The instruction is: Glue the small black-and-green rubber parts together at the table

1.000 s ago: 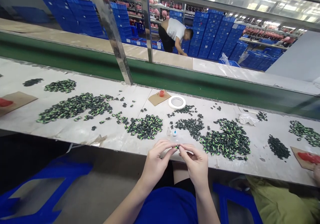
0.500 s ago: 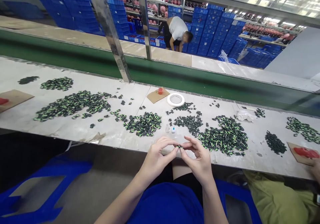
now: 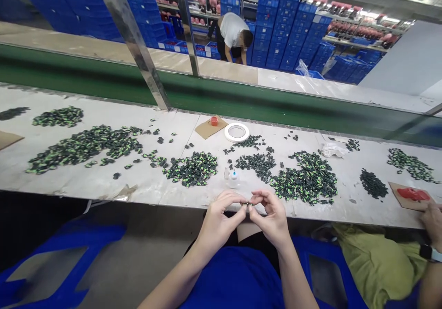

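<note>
My left hand [image 3: 223, 214] and my right hand [image 3: 271, 214] meet above the front edge of the table. Between their thumbs and fingertips they pinch one small dark part [image 3: 247, 203], mostly covered by the fingers, so its exact kind does not show. Just beyond the hands stands a small clear bottle with a blue tip [image 3: 234, 176]. A heap of black-and-green parts [image 3: 191, 168] lies to the left of it, and another heap of black-and-green parts [image 3: 305, 177] to the right. Small plain dark pieces [image 3: 257, 164] are scattered between these heaps.
A white tape roll [image 3: 236, 132] lies beside a cardboard piece [image 3: 206, 129] bearing a red cup [image 3: 214, 120]. Metal posts [image 3: 138, 46] rise behind the table [image 3: 193, 197]. At right, a co-worker's hand [image 3: 432, 221] is near red material [image 3: 412, 194]. Another person [image 3: 233, 35] bends over beyond.
My view has shifted slightly, and the table's contents sit a little differently in it. Both hands still pinch the small part together. More of the co-worker's hand and wrist shows at right.
</note>
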{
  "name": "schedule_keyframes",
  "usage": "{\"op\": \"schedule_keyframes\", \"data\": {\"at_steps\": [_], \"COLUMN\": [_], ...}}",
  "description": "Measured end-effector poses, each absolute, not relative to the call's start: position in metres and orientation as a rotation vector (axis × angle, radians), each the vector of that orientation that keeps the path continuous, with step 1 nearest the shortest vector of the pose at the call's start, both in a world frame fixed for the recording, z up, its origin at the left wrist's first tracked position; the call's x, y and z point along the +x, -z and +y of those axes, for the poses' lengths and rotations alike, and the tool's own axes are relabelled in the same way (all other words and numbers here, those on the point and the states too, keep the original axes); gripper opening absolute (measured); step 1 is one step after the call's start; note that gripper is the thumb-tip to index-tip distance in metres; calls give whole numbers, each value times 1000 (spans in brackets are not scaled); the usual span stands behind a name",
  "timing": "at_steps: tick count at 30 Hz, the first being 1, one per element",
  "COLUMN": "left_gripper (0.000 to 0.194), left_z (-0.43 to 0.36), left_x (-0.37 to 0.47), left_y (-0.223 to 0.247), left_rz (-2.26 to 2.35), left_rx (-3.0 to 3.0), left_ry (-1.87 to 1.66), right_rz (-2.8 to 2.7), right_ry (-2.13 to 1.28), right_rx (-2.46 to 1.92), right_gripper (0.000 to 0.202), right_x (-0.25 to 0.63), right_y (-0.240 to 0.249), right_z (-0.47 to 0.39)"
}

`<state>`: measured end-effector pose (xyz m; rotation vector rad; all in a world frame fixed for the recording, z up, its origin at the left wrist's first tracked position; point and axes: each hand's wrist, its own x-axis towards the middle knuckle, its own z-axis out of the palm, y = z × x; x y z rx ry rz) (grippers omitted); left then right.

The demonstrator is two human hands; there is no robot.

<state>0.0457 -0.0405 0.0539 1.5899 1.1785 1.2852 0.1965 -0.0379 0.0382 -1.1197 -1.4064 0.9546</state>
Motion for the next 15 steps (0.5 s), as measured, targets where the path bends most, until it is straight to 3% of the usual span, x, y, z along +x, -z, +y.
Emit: {"op": "schedule_keyframes", "data": {"at_steps": [7,12,15], "left_gripper": [20,15,14], "left_z": [-37,-10,9], "left_x": [37,0,-9], "left_y": [-56,-42,-20], "left_rz": [1179,1687,1915], "left_rx": [1771,1824,1925], "left_ry": [-1225,-1480,-1365], "right_rz": [-1383,-1174,-1157], "right_ry": [-843,-326,5], "right_rx": [-1267,-1546,-1620], "right_gripper": [21,22,26], "right_x": [233,282,283], "right_y": [-30,-21,-24], "right_z": [-46,-29,-20]}}
